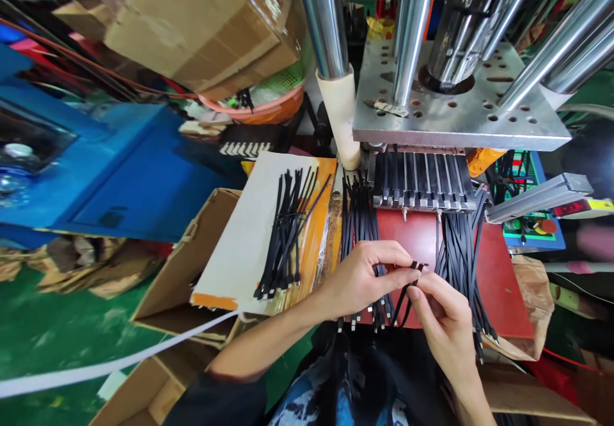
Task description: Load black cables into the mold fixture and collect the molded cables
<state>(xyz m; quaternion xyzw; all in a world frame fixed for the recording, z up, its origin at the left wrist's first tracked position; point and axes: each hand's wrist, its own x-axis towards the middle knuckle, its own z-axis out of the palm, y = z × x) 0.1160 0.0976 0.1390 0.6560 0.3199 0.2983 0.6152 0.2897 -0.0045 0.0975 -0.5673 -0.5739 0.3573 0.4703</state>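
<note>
- Farthest left of the cables, a loose bundle of flat black cables (285,234) lies on a white board (235,221), many with pale metallic tips toward the person.
- Next, a second bundle (354,212) lies on the red counter (506,288), partly hidden by the left forearm.
- The left hand (357,279) has its grip narrow, thumb and forefinger pinching the held black cables (418,266) above the counter.
- Those cables look thin, flat and flexible; short ends poke past the fingertips and slack lengths hang below. Their exact number cannot be told.
- The step in hand looks like sorting or lining up these ends by fingertip; the next move seems to call for a light, steady pinch that keeps them flat and untwisted.
- Behind, a slotted metal fixture (422,180) sits below the press plate (460,119).
- The right hand (444,311) appears closed on the same cables, close beside the left fingertips.
- Rightmost, a third bundle (460,253) fans over the counter.
</note>
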